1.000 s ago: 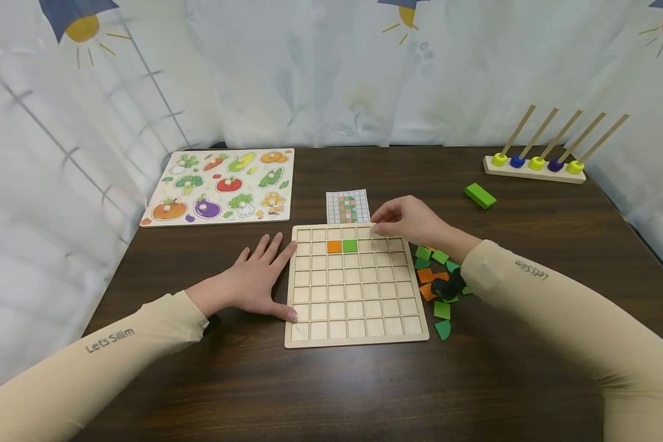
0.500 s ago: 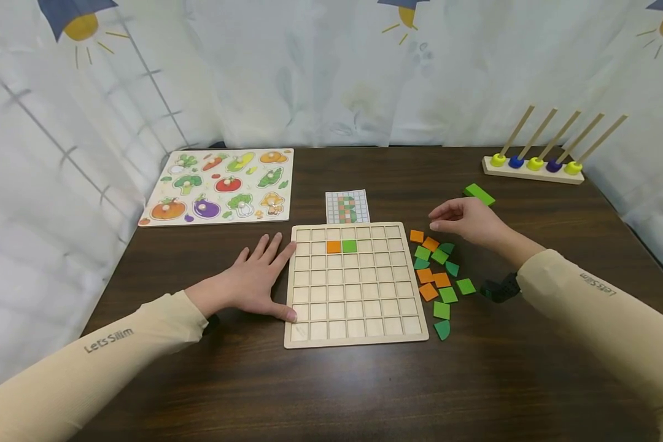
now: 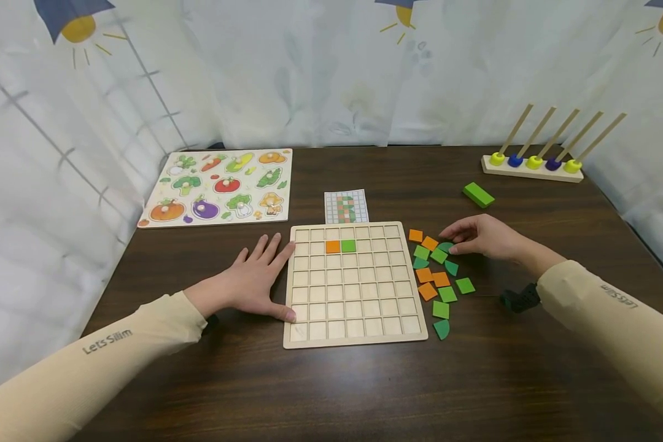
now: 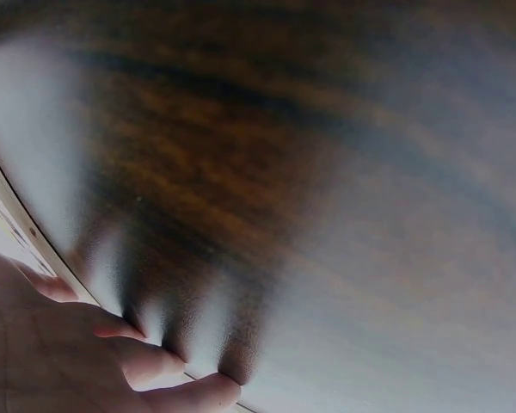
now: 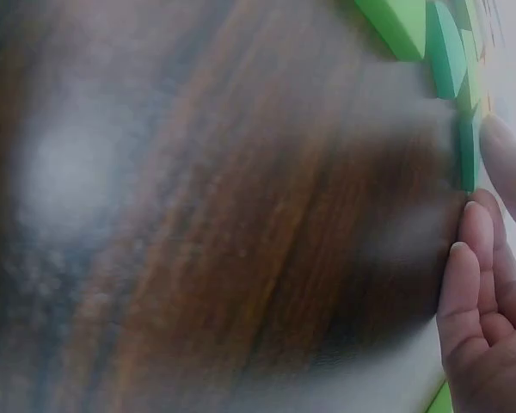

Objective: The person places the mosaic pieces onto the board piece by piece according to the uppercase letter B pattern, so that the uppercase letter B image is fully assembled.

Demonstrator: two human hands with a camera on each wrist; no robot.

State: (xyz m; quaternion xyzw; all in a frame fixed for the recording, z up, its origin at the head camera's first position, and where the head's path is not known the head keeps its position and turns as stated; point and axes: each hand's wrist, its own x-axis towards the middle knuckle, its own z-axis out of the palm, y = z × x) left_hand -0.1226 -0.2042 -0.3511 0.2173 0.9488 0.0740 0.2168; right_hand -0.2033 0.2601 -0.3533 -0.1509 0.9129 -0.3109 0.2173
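My left hand (image 3: 251,282) lies with spread fingers at the left edge of a wooden grid board (image 3: 355,341), its thumb and a fingertip on the rim. Within the board's grid sit an orange square tile (image 3: 333,247) and a green square tile (image 3: 348,246), side by side. To the board's right, my right hand (image 3: 488,237) is low over a dark green quarter-round tile (image 3: 445,247). Its thumb and fingers stand apart around that tile; in the right wrist view the fingertips (image 5: 475,206) are right by the tile (image 5: 470,153).
Several loose orange tiles (image 3: 428,291) and green tiles (image 3: 441,309) lie right of the board. A printed pattern card (image 3: 347,206) touches its far edge. Farther back are a vegetable peg puzzle (image 3: 237,215), a green block (image 3: 478,194) and a peg stand (image 3: 530,172).
My right hand has moved from the board's far right corner out to the right, then down toward the loose tiles. My left hand stays in place.
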